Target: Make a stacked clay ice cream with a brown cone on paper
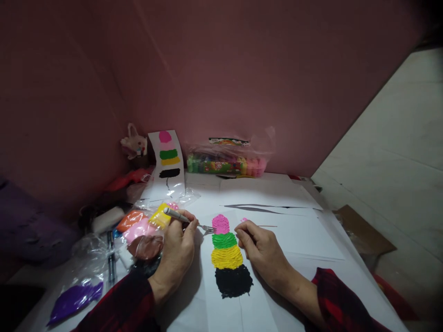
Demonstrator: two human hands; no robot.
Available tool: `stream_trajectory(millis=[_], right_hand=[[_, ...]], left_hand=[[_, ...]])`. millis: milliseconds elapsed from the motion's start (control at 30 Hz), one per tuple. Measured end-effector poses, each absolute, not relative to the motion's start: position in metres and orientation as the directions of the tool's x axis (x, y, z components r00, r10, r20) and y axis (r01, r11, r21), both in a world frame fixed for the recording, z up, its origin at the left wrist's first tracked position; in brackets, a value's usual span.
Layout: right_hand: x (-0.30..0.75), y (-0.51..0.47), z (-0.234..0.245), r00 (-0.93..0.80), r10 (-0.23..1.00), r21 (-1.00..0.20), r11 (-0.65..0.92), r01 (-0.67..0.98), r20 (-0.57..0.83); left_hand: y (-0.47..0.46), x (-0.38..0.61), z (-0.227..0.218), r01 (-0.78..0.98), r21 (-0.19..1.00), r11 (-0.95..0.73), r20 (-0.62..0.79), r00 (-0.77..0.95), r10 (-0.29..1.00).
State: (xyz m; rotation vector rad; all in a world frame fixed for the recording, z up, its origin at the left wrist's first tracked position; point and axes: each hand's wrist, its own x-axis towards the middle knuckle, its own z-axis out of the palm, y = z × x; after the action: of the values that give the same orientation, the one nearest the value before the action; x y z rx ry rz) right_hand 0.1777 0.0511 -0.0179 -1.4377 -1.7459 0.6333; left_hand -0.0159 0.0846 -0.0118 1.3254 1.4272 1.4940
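Note:
My left hand [178,244] is closed around the patterned handle of a fork [180,216]. The fork's tines rest at the left edge of a ridged pink clay patch [220,223]. Below the pink lie a green clay band [224,240], a wider yellow band [226,257] and a black clay block [234,281], all on white paper [263,302]. My right hand [265,249] is pinched closed just right of the green and pink clay. Whatever its fingertips hold, if anything, is hidden. Behind them sits a small pink bit [244,220].
Bags of orange clay [131,220], brown clay [147,247] and purple clay [76,297] lie at left. A sheet with similar coloured bands [169,154] leans on the wall. Beside it stands a plastic clay pack [224,165]. Slit white paper [294,230] covers the right side.

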Motion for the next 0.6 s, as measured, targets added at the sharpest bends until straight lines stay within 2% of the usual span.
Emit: stream_trajectory(millis=[300,600], right_hand=[[0.1775,0.0507,-0.0182,-0.064,0.962,-0.773,0.251,0.583,0.264],[0.1774,0.051,-0.018,-0.065,0.956,-0.766,0.27,0.583,0.288]], left_hand=[[0.0844,-0.0201,-0.0148,0.27,0.949,-0.163,0.225,-0.218,0.95],[0.0798,-0.021,-0.0106,0.098,0.983,-0.158,0.179,-0.275,0.945]])
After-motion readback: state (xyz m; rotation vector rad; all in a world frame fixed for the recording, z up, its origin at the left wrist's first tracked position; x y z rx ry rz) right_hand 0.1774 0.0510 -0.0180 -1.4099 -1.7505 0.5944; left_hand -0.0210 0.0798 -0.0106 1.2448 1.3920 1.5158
